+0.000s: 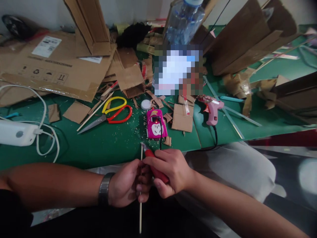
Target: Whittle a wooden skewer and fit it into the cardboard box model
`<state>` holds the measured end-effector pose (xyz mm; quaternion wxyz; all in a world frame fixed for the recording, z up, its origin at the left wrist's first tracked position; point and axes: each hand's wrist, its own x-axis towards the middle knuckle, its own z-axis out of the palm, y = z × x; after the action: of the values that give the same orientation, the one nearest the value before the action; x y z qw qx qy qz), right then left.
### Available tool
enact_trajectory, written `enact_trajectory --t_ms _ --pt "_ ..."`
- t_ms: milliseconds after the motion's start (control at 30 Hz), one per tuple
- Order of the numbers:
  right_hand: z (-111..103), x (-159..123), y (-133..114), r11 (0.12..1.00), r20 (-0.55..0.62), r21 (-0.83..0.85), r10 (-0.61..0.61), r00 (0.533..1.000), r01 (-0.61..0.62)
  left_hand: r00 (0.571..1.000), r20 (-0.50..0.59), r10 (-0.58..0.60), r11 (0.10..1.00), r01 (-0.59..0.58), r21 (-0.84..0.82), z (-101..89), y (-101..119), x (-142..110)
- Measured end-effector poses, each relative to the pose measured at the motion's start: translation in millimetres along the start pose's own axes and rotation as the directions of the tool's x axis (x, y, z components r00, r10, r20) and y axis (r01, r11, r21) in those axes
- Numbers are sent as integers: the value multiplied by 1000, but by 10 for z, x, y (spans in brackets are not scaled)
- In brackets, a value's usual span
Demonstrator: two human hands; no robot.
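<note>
Lower centre of the frame: fingers of the left hand point(127, 185) grasp a thin, pale wooden stick point(140, 215); those of the right hand point(174, 168) clasp a red-handled cutter point(160, 174) at its upper end. Excess pressure could snap the stick.

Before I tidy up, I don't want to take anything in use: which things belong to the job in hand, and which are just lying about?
In the job:
stick, in the left hand
red tool, in the right hand, its tip by the stick

Seemingly lying about:
scissors
glue gun
pink socket, its light on
bottle
cardboard
</note>
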<state>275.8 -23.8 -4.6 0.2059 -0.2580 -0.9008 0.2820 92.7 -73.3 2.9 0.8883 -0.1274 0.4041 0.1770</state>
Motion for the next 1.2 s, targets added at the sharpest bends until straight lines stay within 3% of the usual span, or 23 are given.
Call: enact_trajectory --t_ms 233,533,667,867,1200 --pt "7 -3 -17 999 22 -37 16 1000 -15 998 -55 -15 999 17 43 50 9 2" --pt "5 -6 -7 999 34 -41 6 999 -4 999 -51 16 998 -13 62 40 -1 3" --pt "-4 6 -18 1000 46 0 31 998 -31 1000 -19 0 996 2 87 52 -10 -18" --pt "-84 3 -43 1000 -34 27 -14 999 14 1000 26 9 999 -10 42 11 15 -1" --pt "-115 0 -29 996 -30 84 4 1000 -2 993 122 -1 1000 -1 19 -25 36 13"
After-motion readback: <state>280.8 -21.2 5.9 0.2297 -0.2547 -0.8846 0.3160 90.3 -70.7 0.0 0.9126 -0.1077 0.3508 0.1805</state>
